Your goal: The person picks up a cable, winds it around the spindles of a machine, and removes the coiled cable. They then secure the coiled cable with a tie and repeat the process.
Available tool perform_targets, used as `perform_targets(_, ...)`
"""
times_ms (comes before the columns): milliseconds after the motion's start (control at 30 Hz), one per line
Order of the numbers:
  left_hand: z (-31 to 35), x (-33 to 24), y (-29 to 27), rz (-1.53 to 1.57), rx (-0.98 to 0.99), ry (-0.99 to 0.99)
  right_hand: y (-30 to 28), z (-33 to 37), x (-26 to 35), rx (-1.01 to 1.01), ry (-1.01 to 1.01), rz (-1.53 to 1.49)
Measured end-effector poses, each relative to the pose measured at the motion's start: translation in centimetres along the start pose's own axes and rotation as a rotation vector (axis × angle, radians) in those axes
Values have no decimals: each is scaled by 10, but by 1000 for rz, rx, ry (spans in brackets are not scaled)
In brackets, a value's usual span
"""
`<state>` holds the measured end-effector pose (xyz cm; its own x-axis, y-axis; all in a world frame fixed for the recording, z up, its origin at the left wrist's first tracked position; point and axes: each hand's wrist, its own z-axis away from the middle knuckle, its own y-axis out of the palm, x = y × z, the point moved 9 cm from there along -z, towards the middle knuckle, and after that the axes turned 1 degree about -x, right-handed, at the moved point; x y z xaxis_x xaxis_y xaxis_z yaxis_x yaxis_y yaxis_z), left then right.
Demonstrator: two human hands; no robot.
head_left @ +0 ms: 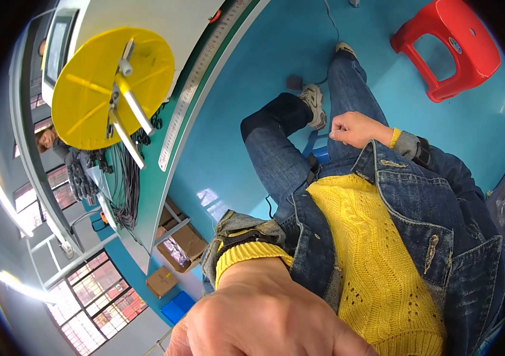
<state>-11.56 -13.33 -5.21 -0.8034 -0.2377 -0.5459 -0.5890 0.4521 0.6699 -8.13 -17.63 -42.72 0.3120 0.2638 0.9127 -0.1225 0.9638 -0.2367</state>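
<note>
My left hand (258, 323) is very large at the lower edge, its back toward the view. Its fingers run out of the picture, so what they do is hidden. Over my right thigh, my right hand (359, 129) is loosely curled, with nothing seen in it; whether it touches the jeans I cannot tell. To the left is a worktable with a yellow round reel disc (89, 77), pale pegs standing out from it. Beside the disc lies a bundle of thin black cables (126, 193). A steel ruler (190, 95) runs along the table's near edge.
A red plastic stool (472, 41) stands on the blue floor at the upper right. Cardboard boxes (162, 282) and a blue bin (177, 307) are beyond the table's end. Another person (46, 139), with a dark sleeve, is at the table's far side.
</note>
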Motion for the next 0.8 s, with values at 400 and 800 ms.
perform_targets(400, 81, -39, 21, -115, 24, 223, 21, 3, 17, 68, 62, 10)
perform_targets(800, 205, -79, 2, -301, -294, 508, 37, 15, 19, 82, 190, 87)
